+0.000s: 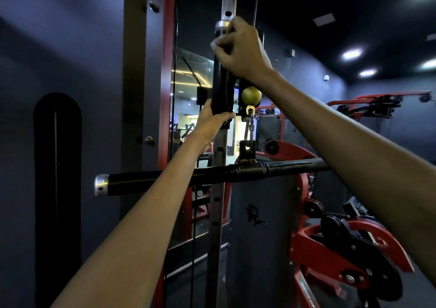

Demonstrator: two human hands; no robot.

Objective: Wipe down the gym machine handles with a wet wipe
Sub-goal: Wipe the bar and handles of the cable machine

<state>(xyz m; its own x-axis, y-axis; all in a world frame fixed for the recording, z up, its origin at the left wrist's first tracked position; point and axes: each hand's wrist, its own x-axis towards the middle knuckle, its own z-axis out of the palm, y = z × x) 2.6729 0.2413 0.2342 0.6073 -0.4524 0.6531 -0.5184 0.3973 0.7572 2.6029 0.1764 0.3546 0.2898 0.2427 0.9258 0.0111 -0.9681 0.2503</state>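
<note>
Head view: right hand clamped around the upper end of the upright black foam-covered handle, white wet wipe bunched under the fingers, just below the handle's chrome end cap. Left hand gripping the same handle's lower end, steadying it. Best wiped downward in one firm twisting stroke. Below this handle, long black horizontal bar hanging, untouched.
</note>
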